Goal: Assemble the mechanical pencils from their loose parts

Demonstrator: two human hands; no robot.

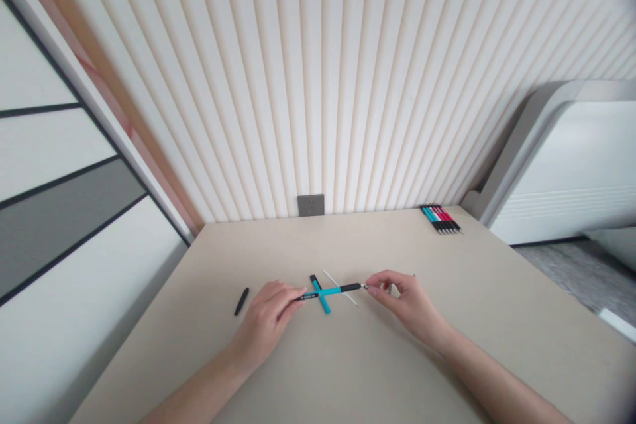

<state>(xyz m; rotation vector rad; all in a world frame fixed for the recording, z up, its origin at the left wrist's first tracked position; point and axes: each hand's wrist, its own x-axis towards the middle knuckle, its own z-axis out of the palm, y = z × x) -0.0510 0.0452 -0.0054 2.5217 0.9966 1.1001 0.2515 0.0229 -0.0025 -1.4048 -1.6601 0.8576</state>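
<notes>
A teal and black pen lies level between my two hands, above the table. My left hand is closed on its black clip end. At the opposite end, past the black grip, my right hand pinches the small silver pen tip. Whether the tip is screwed on or apart from the barrel, I cannot tell. Under the pen, a teal pen barrel with a black end lies crosswise on the table. A thin white refill rests slantwise beside it. Left of my left hand lies a short black pen grip.
The beige table meets a ribbed white wall with a dark socket. Several teal, white and red pens lie in a row at the far right corner. A white cabinet stands at the left, a pale bed-like headboard at the right.
</notes>
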